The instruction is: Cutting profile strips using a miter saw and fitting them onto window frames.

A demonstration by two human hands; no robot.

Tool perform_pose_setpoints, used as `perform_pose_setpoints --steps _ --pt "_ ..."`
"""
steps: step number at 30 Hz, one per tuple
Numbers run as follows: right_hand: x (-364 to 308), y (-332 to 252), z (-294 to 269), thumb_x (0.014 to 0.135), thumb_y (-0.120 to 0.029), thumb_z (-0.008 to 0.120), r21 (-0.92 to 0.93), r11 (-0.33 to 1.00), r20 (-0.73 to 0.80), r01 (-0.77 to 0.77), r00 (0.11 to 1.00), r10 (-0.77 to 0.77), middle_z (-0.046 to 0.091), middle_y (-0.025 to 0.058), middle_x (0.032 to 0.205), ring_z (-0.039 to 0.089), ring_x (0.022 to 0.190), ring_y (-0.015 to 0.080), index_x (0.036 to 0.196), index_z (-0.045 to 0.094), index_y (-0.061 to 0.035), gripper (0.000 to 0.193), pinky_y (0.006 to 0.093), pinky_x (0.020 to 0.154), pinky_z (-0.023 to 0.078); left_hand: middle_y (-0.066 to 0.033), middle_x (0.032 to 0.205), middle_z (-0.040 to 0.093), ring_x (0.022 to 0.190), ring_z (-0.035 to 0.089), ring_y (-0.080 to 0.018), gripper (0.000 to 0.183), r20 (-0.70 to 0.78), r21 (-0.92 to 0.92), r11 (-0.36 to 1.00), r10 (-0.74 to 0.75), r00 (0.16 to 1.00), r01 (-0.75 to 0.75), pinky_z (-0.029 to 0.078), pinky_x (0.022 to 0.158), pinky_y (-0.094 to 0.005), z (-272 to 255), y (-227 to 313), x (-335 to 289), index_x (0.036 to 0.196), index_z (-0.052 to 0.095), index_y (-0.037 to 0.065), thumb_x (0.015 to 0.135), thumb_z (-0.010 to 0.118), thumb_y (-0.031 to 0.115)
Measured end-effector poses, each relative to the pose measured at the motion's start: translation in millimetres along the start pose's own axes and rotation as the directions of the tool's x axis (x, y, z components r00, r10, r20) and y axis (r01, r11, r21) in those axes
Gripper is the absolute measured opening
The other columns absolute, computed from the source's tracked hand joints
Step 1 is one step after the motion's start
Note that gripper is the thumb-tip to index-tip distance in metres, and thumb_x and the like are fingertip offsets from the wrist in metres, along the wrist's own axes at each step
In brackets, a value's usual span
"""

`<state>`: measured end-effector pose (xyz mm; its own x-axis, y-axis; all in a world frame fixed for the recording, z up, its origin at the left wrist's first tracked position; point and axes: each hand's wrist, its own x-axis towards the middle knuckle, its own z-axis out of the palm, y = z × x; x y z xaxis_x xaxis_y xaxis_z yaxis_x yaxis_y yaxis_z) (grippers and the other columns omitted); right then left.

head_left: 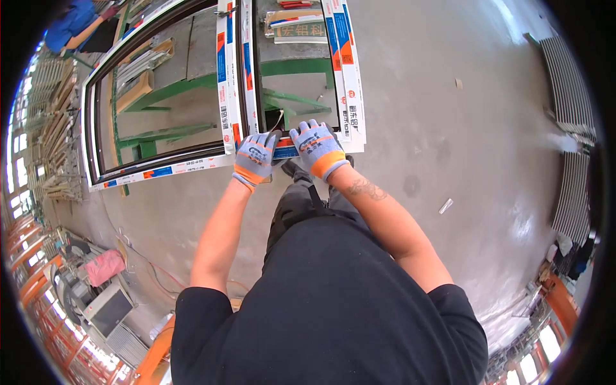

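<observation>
A large window frame (pixel 228 83) wrapped in white film with blue and red patches lies flat on a green stand (pixel 186 82) in front of me. Both my hands wear grey-blue gloves with orange cuffs. My left hand (pixel 255 158) rests on the near bottom rail, just beside the middle upright bar. My right hand (pixel 316 147) presses on the same rail a little to the right, fingers spread over its edge. A thin pale strip or cord (pixel 277 119) rises between the two hands. I cannot tell if either hand grips it.
Grey concrete floor (pixel 449 128) stretches to the right, with small scraps on it. Stacked metal profiles (pixel 571 96) line the right edge. Racks of profiles (pixel 45 128) stand at the left, orange machinery (pixel 38 282) at lower left. A person in blue (pixel 74 22) is at the top left.
</observation>
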<state>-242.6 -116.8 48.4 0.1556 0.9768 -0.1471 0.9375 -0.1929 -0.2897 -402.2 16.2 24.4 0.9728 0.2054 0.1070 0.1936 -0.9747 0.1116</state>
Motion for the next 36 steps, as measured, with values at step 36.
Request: perform_pose_setpoints --steps 36 --pt "51 127 -29 0.09 -0.018 0.056 -0.063 0.956 0.009 0.287 0.958 -0.288 0.068 0.0106 0.084 0.066 0.09 0.028 0.092 0.065 -0.009 0.013 0.0368 0.097 0.045 -0.0125 0.103 0.058 0.099 0.056 -0.0278 0.068 0.363 0.1 0.989 -0.136 0.922 0.107 0.044 0.086 -0.0389 1 42 48 0.11 0.062 0.004 0.071 0.076 0.057"
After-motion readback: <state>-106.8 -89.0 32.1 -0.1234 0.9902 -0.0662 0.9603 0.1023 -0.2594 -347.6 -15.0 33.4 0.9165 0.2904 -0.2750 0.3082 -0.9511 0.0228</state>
